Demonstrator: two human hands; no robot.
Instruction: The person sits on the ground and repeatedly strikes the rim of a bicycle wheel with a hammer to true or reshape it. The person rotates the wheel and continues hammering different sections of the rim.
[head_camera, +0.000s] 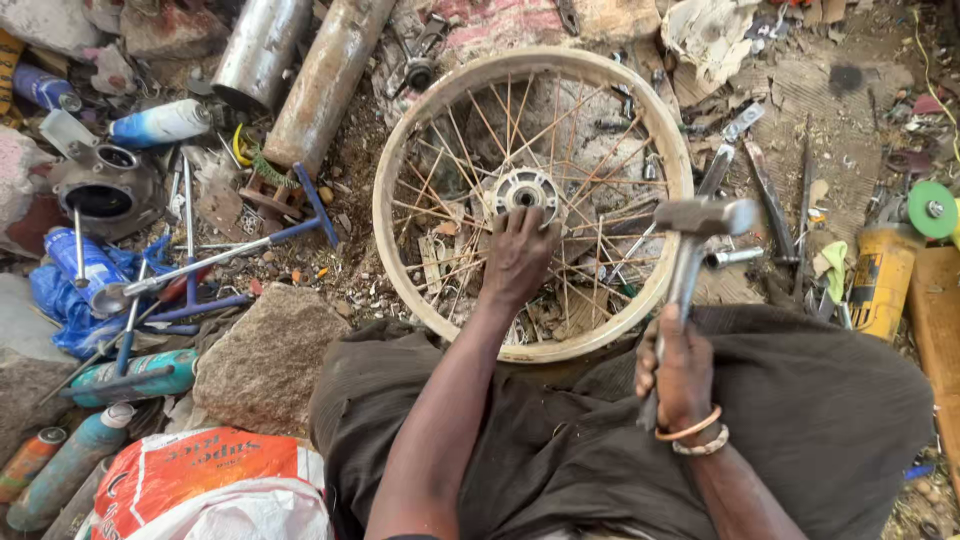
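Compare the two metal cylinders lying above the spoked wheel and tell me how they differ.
The left cylinder is grey and fairly shiny; the right cylinder is brown with rust and dull. The left cylinder looks wider; the right cylinder looks slimmer and shows more of its length. The right cylinder lies nearer the wheel rim than the left cylinder does. Both lie on the ground side by side, slanting the same way, with their top ends cut off by the picture edge.

Thin spokes crowd the wheel rim around the hub; scattered tools block the right, a stone lower left.
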